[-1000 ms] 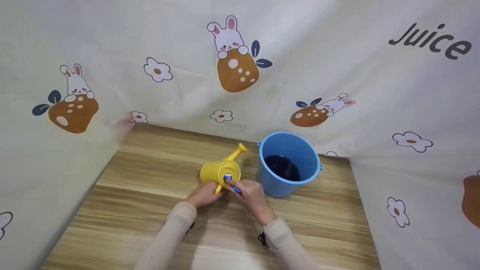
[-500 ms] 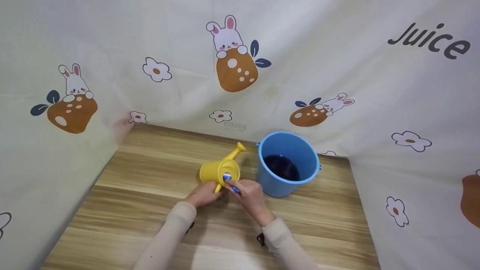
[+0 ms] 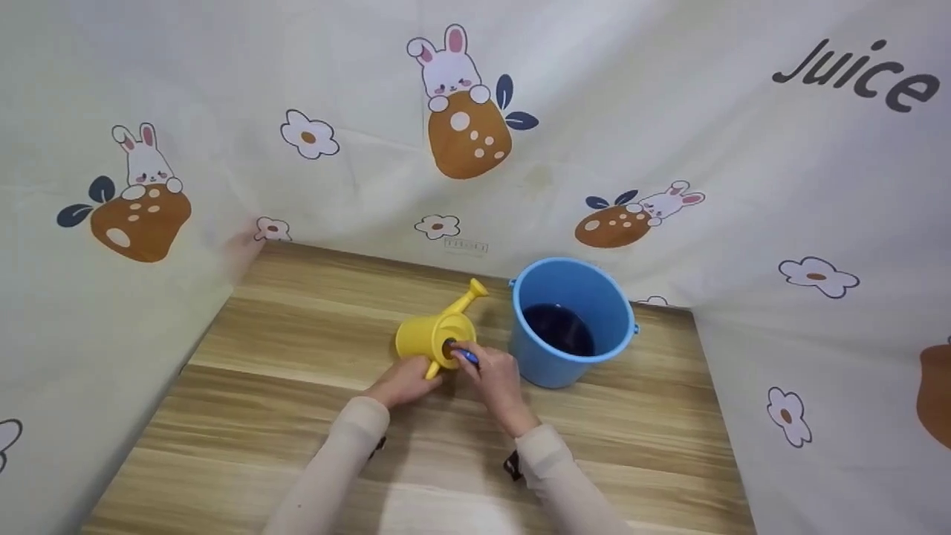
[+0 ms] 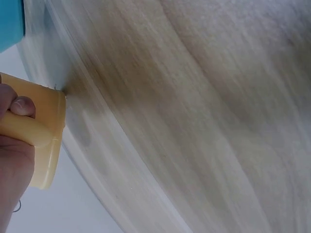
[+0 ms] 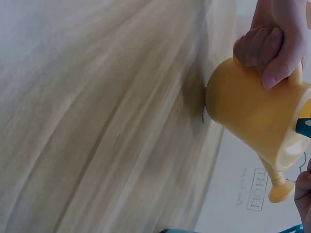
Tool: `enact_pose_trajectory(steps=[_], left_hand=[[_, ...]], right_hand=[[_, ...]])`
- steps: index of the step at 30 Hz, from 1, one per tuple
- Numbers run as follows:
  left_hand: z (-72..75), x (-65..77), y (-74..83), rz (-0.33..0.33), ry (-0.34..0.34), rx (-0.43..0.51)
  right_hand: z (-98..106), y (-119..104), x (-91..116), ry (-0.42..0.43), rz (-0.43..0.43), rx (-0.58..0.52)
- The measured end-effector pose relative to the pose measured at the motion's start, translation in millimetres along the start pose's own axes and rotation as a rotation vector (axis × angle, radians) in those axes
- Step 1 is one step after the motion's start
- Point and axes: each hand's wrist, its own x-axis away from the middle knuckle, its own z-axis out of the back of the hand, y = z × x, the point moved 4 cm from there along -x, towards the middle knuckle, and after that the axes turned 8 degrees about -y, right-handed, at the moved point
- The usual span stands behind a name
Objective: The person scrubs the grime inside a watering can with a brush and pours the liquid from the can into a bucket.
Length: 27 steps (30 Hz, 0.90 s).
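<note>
In the head view, a yellow watering can (image 3: 418,337) with its spout pointing up and right is held by my left hand (image 3: 405,380). The left wrist view shows the left hand's fingers (image 4: 19,104) curled round the can's handle (image 4: 22,127). My right hand (image 3: 496,377) pinches a slim blue object (image 3: 467,356) at the can's opening; its dark end is inside the rim, and its exact kind cannot be told. In the right wrist view, part of this object (image 5: 303,127) shows at the can's mouth, and only the edge of the right hand (image 5: 304,194) is visible.
Right of the can stands a blue bucket (image 3: 551,371) holding dark liquid. Both are on a wood-grain tabletop (image 3: 297,334). Cloth walls (image 3: 356,74) printed with rabbits and flowers enclose the back and sides.
My right hand has moved slightly up and the blue object has changed its angle; its blue-and-white part in the can's mouth now looks dark. The left hand keeps its hold on the watering can.
</note>
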Motion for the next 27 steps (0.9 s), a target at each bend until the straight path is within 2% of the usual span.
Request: enact_pose_trajectory(steps=[3, 10, 18, 21, 25, 27], left_hand=[[0.0, -0.5, 0.9, -0.003, -0.005, -0.021], [-0.2, 0.6, 0.2, -0.004, 0.004, -0.031], [-2.1, -1.6, 1.9, -0.051, 0.002, -0.041], [-1.8, -1.9, 1.7, -0.056, 0.014, -0.040], [-0.3, -1.0, 0.9, -0.044, 0.024, -0.035], [0.5, -1.0, 0.9, -0.036, 0.022, -0.033]], right_hand=[[2.9, 1.7, -4.8, 0.002, -0.032, -0.008], [7.0, 2.5, -15.3, -0.006, 0.001, 0.043], [1.5, -8.5, -20.5, -0.043, 0.020, -0.051], [-0.9, -9.5, -21.3, -0.094, -0.008, -0.129], [-1.9, -8.3, -21.4, -0.216, -0.039, -0.280], [-0.4, -7.6, -22.6, -0.266, -0.044, -0.311]])
